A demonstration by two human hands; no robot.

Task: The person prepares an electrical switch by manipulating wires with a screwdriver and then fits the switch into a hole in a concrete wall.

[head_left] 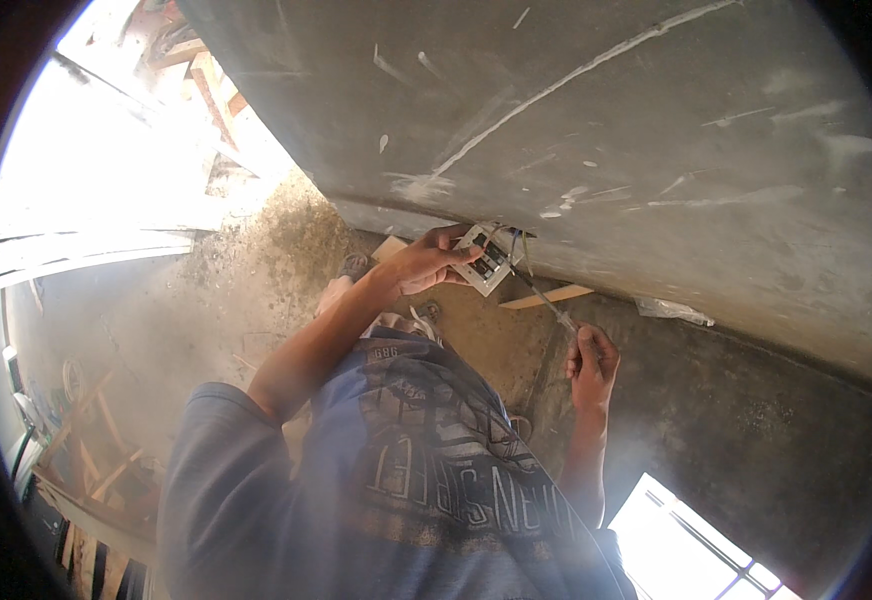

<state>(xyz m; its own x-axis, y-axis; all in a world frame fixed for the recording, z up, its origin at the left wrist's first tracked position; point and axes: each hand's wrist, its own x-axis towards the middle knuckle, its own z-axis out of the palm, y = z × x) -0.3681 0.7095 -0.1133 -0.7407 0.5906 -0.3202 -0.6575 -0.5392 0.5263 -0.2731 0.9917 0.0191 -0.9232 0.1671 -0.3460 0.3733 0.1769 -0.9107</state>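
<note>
A pale switch or socket plate [489, 275] with dark modules faces up at the foot of the grey wall, with thin wires running from it to an opening in the wall. My left hand [431, 258] grips the plate from its left side, thumb across its face. My right hand [592, 362] is closed round the handle of a long screwdriver [548, 298], whose tip end reaches the plate's right side near the wires.
The grey wall [656, 120] fills the upper right above a stained concrete floor [736, 400]. A wooden strip [536, 300] and clear plastic [676, 310] lie along the wall's foot. Scrap wood [96, 440] is at lower left, more at top left. Bright openings show at left and lower right.
</note>
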